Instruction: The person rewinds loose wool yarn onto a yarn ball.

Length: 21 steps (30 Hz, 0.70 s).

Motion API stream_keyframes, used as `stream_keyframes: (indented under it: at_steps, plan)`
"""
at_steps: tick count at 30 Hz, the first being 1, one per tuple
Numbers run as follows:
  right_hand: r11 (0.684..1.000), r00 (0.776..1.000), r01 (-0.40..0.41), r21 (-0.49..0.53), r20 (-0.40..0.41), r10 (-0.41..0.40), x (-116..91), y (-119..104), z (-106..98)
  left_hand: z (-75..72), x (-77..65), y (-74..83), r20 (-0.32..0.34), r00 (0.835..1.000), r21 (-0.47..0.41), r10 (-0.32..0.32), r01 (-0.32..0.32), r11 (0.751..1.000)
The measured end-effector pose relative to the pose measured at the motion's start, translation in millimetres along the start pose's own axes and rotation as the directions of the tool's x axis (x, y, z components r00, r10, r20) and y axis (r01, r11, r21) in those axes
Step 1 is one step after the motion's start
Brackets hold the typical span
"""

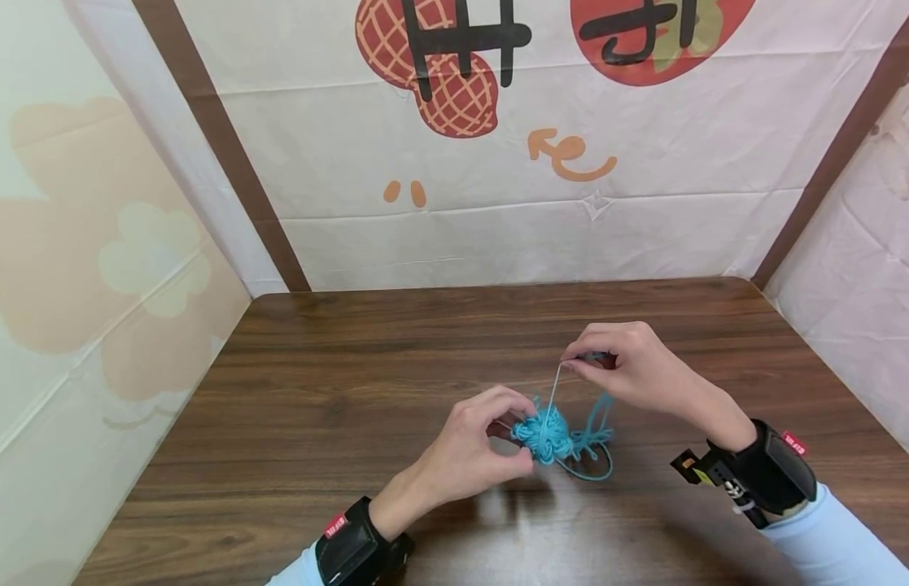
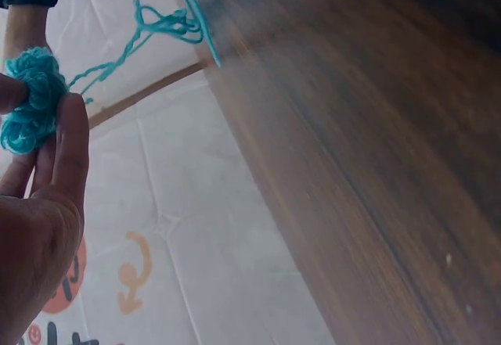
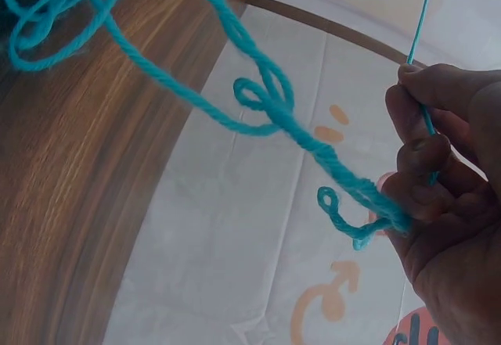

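A small bundle of turquoise yarn (image 1: 546, 435) is held between the thumb and fingers of my left hand (image 1: 469, 443), above the table. In the left wrist view, the thumb presses one side of the wound yarn (image 2: 37, 98) and fingers support the other. My right hand (image 1: 633, 366) is raised to the right, its thumb and forefinger pinching a taut strand (image 1: 554, 387) that runs up from the bundle. Looped yarn (image 3: 356, 188) also hangs at that hand's curled lower fingers in the right wrist view. Loose loops (image 1: 596, 443) trail right of the bundle.
A brown wood-grain table (image 1: 337, 382) lies under both hands. Behind it hangs a white printed cloth (image 1: 483, 236), with more cloth at the left and right sides. Black camera bands (image 1: 772, 472) sit on both wrists, below light blue sleeves.
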State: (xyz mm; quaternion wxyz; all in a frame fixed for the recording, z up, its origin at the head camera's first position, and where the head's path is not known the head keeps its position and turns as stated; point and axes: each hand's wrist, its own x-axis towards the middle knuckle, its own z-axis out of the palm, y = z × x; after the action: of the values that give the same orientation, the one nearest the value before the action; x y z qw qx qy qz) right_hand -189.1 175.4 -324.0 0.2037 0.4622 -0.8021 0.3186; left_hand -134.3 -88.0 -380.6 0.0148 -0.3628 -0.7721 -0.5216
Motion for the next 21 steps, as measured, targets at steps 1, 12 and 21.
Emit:
stream_keyframes:
  at_steps: [1,12,21]
  plan:
    - [1.0,1.0,-0.006,-0.002,-0.002,0.006,-0.5,1.1,-0.4,-0.2,-0.5,0.0,0.001,1.0,-0.005,0.001,-0.001,1.0]
    - [0.997,0.997,-0.071,-0.031,-0.015,0.071,-6.2,10.4,-1.7,3.4,-2.9,-0.5,0.003,1.0,-0.034,0.013,-0.013,0.999]
    - [0.995,0.996,-0.09,-0.044,-0.023,0.089,-6.6,16.8,-4.8,3.8,-2.6,1.2,0.01,1.0,-0.037,0.011,-0.011,0.999]
